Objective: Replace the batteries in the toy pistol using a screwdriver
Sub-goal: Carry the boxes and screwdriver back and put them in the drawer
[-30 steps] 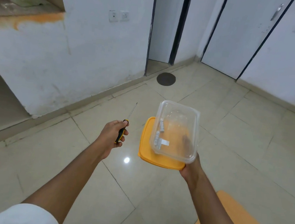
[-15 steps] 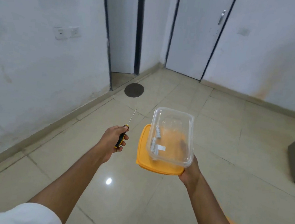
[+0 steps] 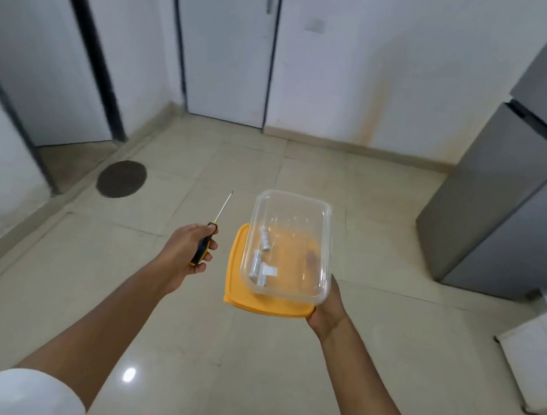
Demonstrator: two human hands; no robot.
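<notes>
Nearest, the right hand [image 3: 327,303] grips a clear box [image 3: 289,245] stacked on its orange lid [image 3: 240,272] from below; several small batteries [image 3: 264,244] lie loose inside and would likely roll if tipped. Left of it, the left hand [image 3: 192,244] has its fingers [image 3: 210,244] curled round the screwdriver [image 3: 208,234] handle, the thin, stiff shaft pointing far. A fridge [image 3: 515,188] stands far right. No toy pistol shows.

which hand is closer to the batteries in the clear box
Right. The right hand holds the clear box and yellow lid from below, under the batteries. The left hand grips the screwdriver off to their left, apart from the box.
</notes>
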